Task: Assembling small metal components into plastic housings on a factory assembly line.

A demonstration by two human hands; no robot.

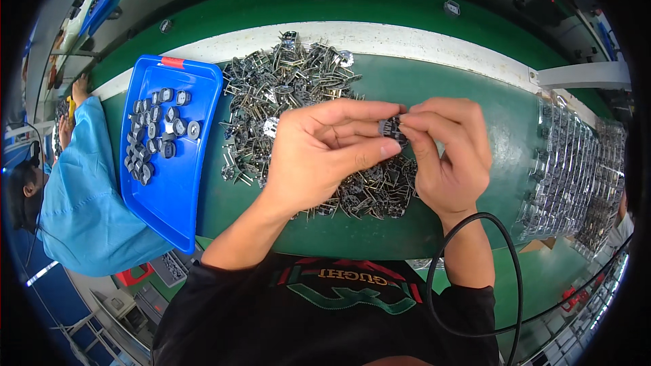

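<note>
The small dark part [391, 128] is in the head view, held up in front of the person's chest, above the tabletop [485, 78] and a heap of loose metal pieces [298, 81]. Both hands grasp it. The left hand [319, 149] pinches it from the left, thumb below and index finger above, with the other fingers curled behind. The right hand [453, 152] meets it from the right, thumb and fingertips closed on its edge. The fingers cover much of it, so its finer details cannot be told.

The heap spreads over the green surface behind and beneath the hands; many of its pieces have thin, shiny pins sticking out. Just to its left sits a blue tray [159, 207], slightly askew, with a strip of red tape [172, 62] on its far rim. A cluster of grey round parts [154, 122] lies in the tray's far and middle portion.

Beyond a white ledge [407, 37] runs a dark green belt [386, 0] bearing a few well-spaced parts. On the right stand stacked clear plastic trays [563, 169]. A black cable [519, 285] loops across the right forearm. At far left is a co-worker in light blue [102, 210].
</note>
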